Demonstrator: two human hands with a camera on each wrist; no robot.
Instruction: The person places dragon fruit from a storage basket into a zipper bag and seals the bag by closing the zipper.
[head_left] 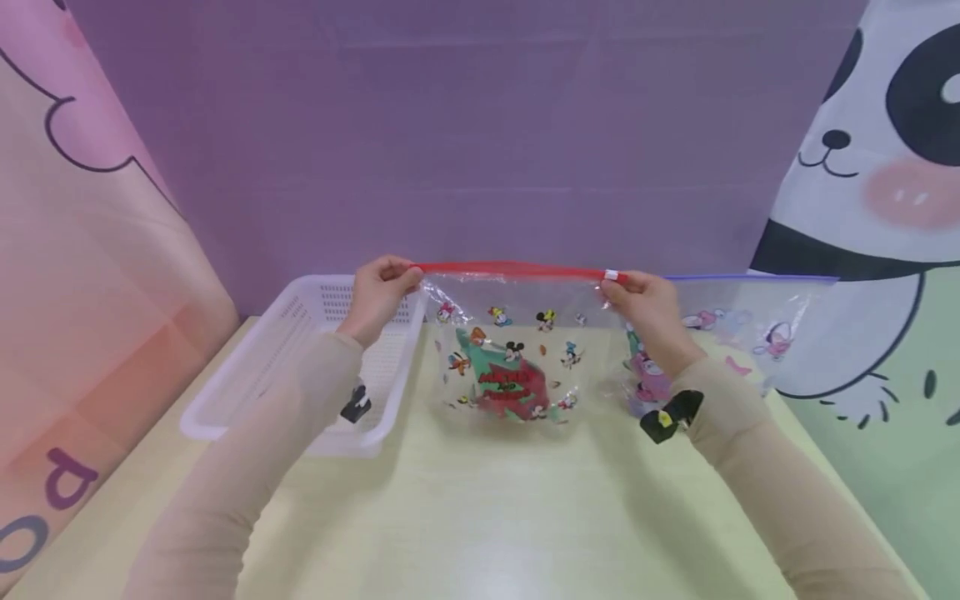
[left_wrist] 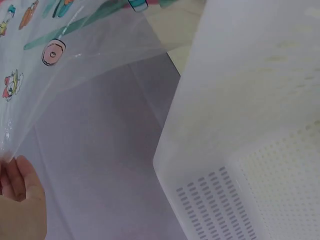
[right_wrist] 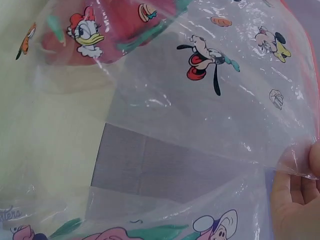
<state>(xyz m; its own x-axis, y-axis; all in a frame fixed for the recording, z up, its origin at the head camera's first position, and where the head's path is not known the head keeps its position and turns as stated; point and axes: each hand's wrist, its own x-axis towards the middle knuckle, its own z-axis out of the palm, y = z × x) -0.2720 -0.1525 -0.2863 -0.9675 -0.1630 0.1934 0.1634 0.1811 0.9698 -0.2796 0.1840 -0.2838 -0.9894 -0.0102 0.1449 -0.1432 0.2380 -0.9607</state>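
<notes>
A clear zip bag (head_left: 517, 350) printed with cartoon characters hangs upright by its red zip edge between my two hands. My left hand (head_left: 377, 298) pinches its top left corner. At the top right corner, beside the white slider (head_left: 611, 275), my right hand (head_left: 648, 312) pinches the bag. Inside at the bottom lies a red and green item (head_left: 517, 387), its kind hard to tell through the print. In the right wrist view the same item (right_wrist: 125, 30) shows red and green through the plastic.
A white perforated plastic basket (head_left: 397, 400) stands on the table (head_left: 480, 508) at the left. Behind my right hand stands a second clear bag (head_left: 750, 333) with a purple zip edge and pink and green contents. A purple backdrop (head_left: 480, 150) closes off the rear.
</notes>
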